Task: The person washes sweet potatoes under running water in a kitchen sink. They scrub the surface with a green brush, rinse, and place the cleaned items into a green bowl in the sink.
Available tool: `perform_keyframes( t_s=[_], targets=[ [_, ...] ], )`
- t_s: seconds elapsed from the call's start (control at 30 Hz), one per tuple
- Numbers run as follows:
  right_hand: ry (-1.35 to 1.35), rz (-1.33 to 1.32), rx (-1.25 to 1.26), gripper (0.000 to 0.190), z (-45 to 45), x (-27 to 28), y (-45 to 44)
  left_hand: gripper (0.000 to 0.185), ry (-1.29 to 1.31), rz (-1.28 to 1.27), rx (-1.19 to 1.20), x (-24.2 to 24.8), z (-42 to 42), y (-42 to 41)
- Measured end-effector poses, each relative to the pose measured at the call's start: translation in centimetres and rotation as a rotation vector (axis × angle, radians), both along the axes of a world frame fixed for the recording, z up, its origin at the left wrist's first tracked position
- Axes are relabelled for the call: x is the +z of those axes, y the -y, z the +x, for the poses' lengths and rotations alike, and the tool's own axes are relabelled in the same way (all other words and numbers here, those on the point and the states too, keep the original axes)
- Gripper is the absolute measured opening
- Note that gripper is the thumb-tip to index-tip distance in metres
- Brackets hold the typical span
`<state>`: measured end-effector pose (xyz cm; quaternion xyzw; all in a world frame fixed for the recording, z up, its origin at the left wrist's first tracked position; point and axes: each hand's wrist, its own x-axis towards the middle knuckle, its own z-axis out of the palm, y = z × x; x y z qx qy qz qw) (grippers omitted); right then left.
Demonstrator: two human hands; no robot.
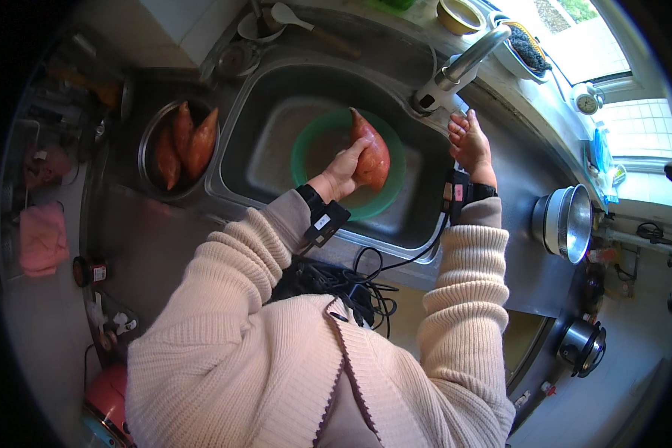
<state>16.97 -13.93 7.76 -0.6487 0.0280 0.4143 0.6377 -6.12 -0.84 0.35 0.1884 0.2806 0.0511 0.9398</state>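
Note:
My left hand [344, 171] grips a large reddish sweet potato [371, 154], whose thin tapered end points away from me. Beneath it, a green plastic basin [299, 154] stands in the stainless steel sink [257, 140]; water seems to fill part of it. My right hand [470, 140] is raised beside the faucet [445, 87] at the sink's far right corner, fingers extended and holding nothing. Whether its fingertips touch the faucet is hard to tell. Left of the sink, a round metal bowl [141, 151] holds three sweet potatoes [186, 145].
A wooden-handled spoon [313, 28] lies behind the sink. Nested metal bowls [563, 224] stand on the right counter. Black cables [375, 274] hang from my wrist devices near the sink's front edge. A pink cloth [43, 238] hangs at left.

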Motion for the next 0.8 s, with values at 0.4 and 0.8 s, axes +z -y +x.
perform_keyframes(
  t_s=[0.4,0.8],
  targets=[
    [-0.201,0.260,-0.033,0.012,1.3,-2.8,-1.0,0.071,-0.063,-0.035,0.019,-0.4,1.1,-0.3],
    [-0.237,0.394,-0.078,0.022,-1.1,-3.7,-0.7,0.064,-0.081,-0.020,0.070,-0.7,1.9,0.1]
  ],
)
